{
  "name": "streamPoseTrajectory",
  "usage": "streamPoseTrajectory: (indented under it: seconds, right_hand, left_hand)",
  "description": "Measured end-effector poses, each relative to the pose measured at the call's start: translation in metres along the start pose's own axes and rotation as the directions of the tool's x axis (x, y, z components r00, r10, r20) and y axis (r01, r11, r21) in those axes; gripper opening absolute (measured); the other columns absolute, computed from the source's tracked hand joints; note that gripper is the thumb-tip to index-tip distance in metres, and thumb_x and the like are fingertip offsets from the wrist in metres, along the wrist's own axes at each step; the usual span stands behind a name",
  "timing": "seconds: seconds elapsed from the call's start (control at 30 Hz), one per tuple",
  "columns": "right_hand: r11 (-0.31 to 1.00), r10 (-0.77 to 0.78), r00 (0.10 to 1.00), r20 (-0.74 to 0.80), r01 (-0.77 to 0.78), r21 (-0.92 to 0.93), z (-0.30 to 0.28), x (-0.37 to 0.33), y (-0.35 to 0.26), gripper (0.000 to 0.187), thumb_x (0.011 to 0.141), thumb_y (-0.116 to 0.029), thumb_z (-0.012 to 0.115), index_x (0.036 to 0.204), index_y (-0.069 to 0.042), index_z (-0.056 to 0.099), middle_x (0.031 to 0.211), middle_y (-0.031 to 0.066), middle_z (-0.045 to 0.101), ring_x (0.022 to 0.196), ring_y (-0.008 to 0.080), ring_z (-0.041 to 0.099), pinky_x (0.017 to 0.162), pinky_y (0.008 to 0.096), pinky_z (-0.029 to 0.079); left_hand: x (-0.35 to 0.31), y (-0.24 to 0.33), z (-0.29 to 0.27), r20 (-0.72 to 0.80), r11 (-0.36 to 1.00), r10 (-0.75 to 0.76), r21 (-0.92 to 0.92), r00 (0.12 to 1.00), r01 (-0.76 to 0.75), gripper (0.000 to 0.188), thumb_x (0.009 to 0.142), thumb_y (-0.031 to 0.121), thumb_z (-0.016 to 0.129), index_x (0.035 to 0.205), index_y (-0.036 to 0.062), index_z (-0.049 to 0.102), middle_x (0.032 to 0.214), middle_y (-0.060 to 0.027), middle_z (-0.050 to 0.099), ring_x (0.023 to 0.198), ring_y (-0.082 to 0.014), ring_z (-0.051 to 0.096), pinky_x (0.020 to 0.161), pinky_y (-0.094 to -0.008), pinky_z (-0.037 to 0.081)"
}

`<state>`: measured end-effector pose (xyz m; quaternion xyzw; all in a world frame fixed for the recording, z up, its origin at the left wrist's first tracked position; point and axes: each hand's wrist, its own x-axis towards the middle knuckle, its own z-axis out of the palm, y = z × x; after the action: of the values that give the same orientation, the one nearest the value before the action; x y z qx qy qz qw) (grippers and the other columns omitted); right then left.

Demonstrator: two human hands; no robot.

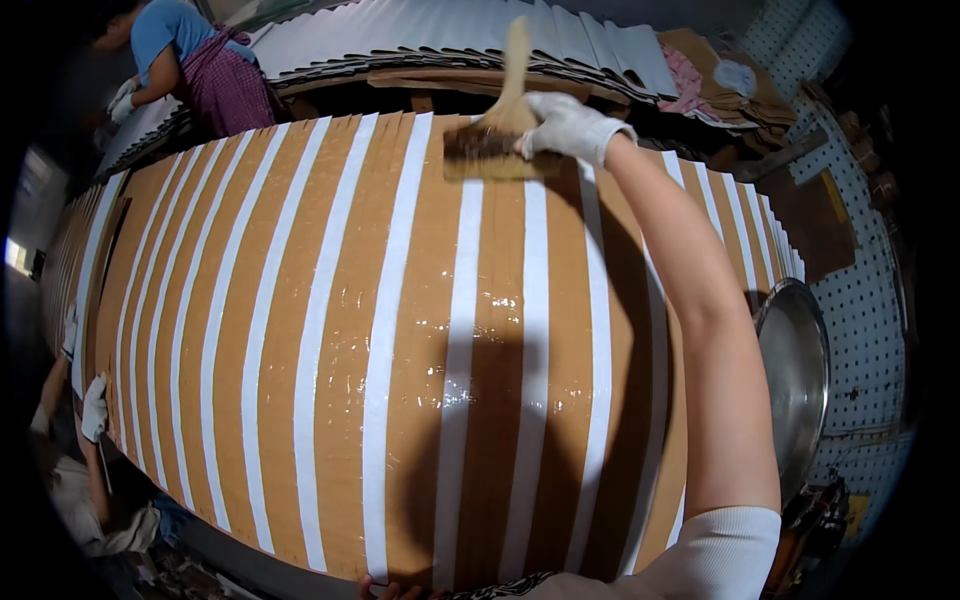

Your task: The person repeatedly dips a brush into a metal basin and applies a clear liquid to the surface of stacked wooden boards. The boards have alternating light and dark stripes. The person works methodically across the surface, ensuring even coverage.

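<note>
In my right hand [568, 128], which wears a white glove, is a wide paste brush [514, 75] with a pale wooden handle. The handle points up and away, and the blurred bristles hang over the far edge of the paper sheets [415, 300]. These brown sheets overlap in a fan, with white strips showing between them. Wet, shiny patches lie across their middle. Only a few bare fingertips of my left hand [390, 590] show at the near edge of the sheets; the rest is out of view.
A round metal basin [797, 380] stands at the right. Behind lies a stack of white folded sheets [440, 40] on a rack. A person in a blue top [175, 40] works at far left. At left, another person's gloved hand [95, 408] touches the sheets' edge.
</note>
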<state>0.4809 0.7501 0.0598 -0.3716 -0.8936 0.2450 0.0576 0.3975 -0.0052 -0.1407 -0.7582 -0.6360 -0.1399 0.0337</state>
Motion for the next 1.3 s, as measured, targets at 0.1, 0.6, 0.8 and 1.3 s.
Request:
streamPoseTrajectory:
  seconds: [0.1, 0.6, 0.8, 1.3]
  right_hand:
    - [0.996, 0.083, 0.989, -0.123, -0.085, -0.009, 0.023, 0.018, 0.011, 0.044, 0.080, -0.024, 0.076, 0.119, -0.008, 0.062, 0.108, 0.0167, 0.069, 0.106, 0.0348, 0.064, 0.093, 0.0401, 0.049]
    - [0.998, -0.053, 0.984, -0.170, 0.057, 0.018, 0.043, 0.073, -0.048, 0.049, 0.082, -0.032, 0.076, 0.120, -0.004, 0.061, 0.111, 0.0204, 0.068, 0.110, 0.0369, 0.062, 0.094, 0.0430, 0.048]
    - [0.967, 0.031, 0.894, -0.447, -0.139, -0.212, 0.078, 0.101, -0.062, 0.050, 0.085, -0.034, 0.073, 0.127, -0.012, 0.058, 0.115, 0.0175, 0.068, 0.111, 0.0335, 0.063, 0.096, 0.0425, 0.047]
    - [0.975, -0.038, 0.820, -0.571, -0.094, -0.201, 0.094, 0.073, -0.083, 0.036, 0.086, -0.024, 0.067, 0.120, -0.011, 0.060, 0.110, 0.0172, 0.069, 0.105, 0.0360, 0.065, 0.092, 0.0438, 0.050]
  left_hand:
    - [-0.004, -0.004, 0.006, -0.006, 1.000, 0.000, -0.018, 1.000, 0.000, 0.039, 0.089, 0.032, 0.070, 0.127, 0.0358, 0.062, 0.136, 0.0000, 0.047, 0.133, -0.0191, 0.038, 0.095, -0.0588, 0.043]
    - [-0.053, 0.013, 0.021, -0.019, 0.986, -0.162, -0.032, 0.987, 0.161, 0.037, 0.095, 0.024, 0.065, 0.130, 0.0322, 0.061, 0.138, 0.0004, 0.052, 0.134, -0.0150, 0.042, 0.094, -0.0563, 0.046]
    - [-0.043, 0.013, 0.016, -0.046, 0.985, -0.168, -0.052, 0.985, 0.166, 0.036, 0.094, 0.026, 0.066, 0.129, 0.0317, 0.062, 0.135, 0.0009, 0.056, 0.132, -0.0157, 0.044, 0.096, -0.0572, 0.045]
    - [0.017, 0.002, -0.033, -0.049, 0.999, -0.010, 0.041, 0.999, 0.012, 0.047, 0.078, 0.060, 0.073, 0.121, 0.0462, 0.061, 0.125, 0.0028, 0.042, 0.121, -0.0212, 0.036, 0.101, -0.0544, 0.035]
